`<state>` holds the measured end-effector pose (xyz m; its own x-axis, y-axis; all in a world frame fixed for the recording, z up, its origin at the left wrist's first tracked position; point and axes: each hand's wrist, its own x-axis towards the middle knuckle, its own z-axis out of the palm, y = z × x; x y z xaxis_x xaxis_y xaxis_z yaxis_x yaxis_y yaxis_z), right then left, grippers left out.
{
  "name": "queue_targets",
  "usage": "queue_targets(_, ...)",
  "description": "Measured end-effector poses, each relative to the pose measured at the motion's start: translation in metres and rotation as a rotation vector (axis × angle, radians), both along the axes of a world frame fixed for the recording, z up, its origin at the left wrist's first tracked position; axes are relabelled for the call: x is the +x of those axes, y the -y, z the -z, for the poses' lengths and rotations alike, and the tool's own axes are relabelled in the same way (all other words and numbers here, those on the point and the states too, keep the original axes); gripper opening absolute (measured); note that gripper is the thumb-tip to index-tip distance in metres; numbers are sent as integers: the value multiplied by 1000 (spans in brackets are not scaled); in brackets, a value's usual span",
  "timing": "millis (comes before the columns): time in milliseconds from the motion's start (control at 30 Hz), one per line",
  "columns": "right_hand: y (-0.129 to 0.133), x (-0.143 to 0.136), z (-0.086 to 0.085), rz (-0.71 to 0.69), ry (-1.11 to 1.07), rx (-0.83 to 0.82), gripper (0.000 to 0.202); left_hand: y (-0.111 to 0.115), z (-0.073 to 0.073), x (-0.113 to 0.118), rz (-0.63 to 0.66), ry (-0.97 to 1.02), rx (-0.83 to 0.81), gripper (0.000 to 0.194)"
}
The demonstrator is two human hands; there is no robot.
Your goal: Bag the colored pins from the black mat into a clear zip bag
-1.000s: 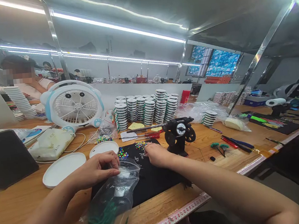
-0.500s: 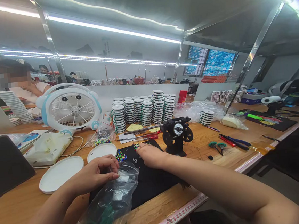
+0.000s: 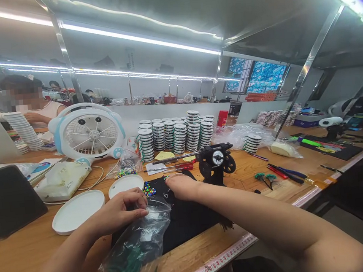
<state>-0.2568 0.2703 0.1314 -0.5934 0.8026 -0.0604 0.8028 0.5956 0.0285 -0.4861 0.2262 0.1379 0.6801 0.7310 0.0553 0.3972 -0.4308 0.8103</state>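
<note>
My left hand [image 3: 131, 206] pinches the top edge of a clear zip bag [image 3: 146, 236], its fingers curled together. Green strands [image 3: 129, 265] lie in the bottom of the bag, which slants toward me over a black mat [image 3: 189, 224]. Farther out, my right hand [image 3: 182, 187] rests low over the mat's far part with its fingers bent down and drawn together. Its fingertips are mostly hidden, so what they grip is unclear. A few tiny white pieces [image 3: 166, 195] lie beside it. Colored beads [image 3: 149, 189] sit in a small heap between the two hands.
Two white round lids [image 3: 78, 212] lie at the left, near a tissue pack [image 3: 63, 180] and a fan [image 3: 87, 133]. Behind the mat stand a black hand-cranked device [image 3: 215, 160] and stacked spools [image 3: 180, 138]. Pliers [image 3: 291, 173] lie right. A person [image 3: 35, 106] sits far left.
My right hand has shifted slightly and its fingers have bent further down toward the mat. My left hand keeps its pinch on the bag. The whole view has moved a little.
</note>
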Motion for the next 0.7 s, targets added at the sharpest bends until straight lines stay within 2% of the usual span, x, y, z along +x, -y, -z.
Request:
queue_targets(200, 2, -3, -14, 70, -188, -36, 19, 1, 3, 0, -19, 20, -13, 25)
queue_targets(367, 17, -23, -17, -88, -430, -166, 22, 0, 5, -1, -25, 28, -12, 23)
queue_targets(567, 13, -18, -16, -136, -416, -188, 30, 0, 3, 0, -20, 18, -11, 24)
queue_targets(700, 10, 0, -25, 93, -145, -48, 24, 1, 1, 1, -20, 0, -12, 24)
